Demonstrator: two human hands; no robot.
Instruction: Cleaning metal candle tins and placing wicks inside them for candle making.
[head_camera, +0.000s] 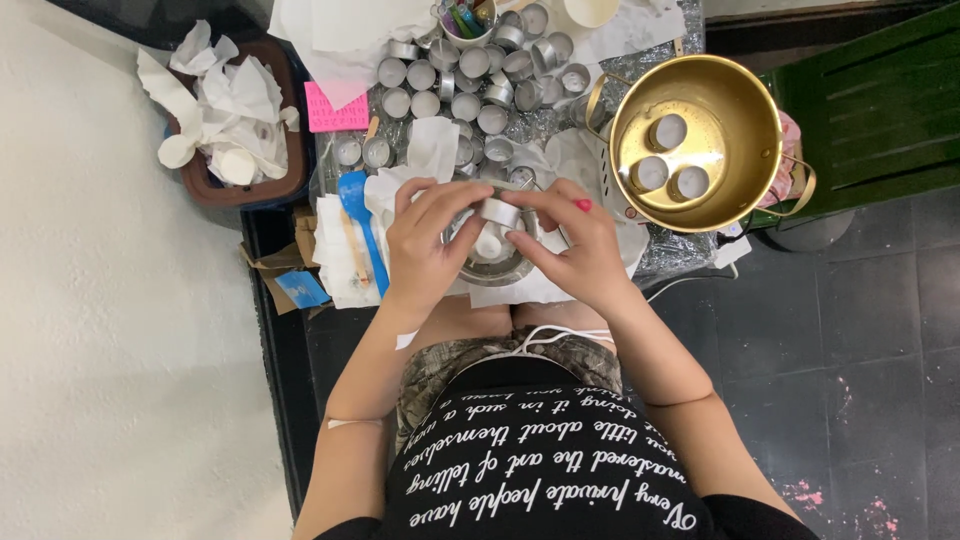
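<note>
My left hand (425, 245) and my right hand (570, 245) meet over a small metal bowl (492, 270) on my lap. Between their fingertips they hold a small round metal tealight cup (498, 212), tilted on its side. A white wax piece (487, 246) lies in the bowl under the cup. White paper tissues (345, 250) lie under and around the bowl.
Several empty metal tealight cups (470, 85) crowd the foil-covered surface ahead. A gold pot (735, 120) at the right holds three filled cups. A blue spatula (360, 215) lies left of my hands. A brown bin (205, 185) full of crumpled paper stands far left, beside a pink note (335, 110).
</note>
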